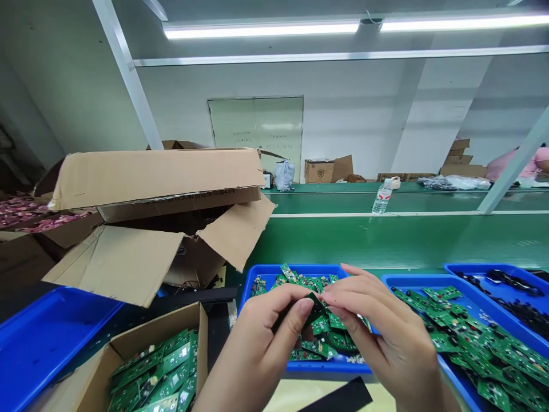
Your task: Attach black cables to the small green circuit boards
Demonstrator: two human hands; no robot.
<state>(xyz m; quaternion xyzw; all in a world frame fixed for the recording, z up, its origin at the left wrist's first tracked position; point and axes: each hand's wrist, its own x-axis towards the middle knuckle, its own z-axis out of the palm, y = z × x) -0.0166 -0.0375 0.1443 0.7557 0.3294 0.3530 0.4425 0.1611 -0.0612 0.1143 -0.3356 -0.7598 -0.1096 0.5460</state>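
- Long white tube lights [261,30] shine over a pale-walled workroom, where a long, glossy green bench [334,237] runs across the view.
- A small, flat, dark green piece [316,306], seemingly a circuit board though the fingers cover much of it, is held up above the near part of a shallow blue plastic tray [300,266].
- The left hand [266,337] is closed narrowly on this piece, thumb against its near face.
- The right hand [386,332] has its fingertips drawn together at the piece's upper right edge; I cannot tell whether they grip it or only touch it.
- Under the hands, the tray bears a loose heap of green printed circuit boards [320,326] with small components.
- Just in front of the tray, a flat black strip [341,396] lies at a slant on a pale yellow surface [291,395].
- To the right stand a second blue tray [412,278], piled with similar green boards [484,349], and beyond it a third blue tray [472,267] with black cables and small black parts [518,303].
- To the left, an open brown cardboard box [100,366] contains more green boards, with another blue tray [51,337] beside it.
- Behind that box sits a large cardboard carton [158,177] with spread flaps.
- Farther back are a clear plastic bottle [382,198] with a red-marked label, a grey-blue bag [284,175] and, at the right edge, a person in pink [510,165].
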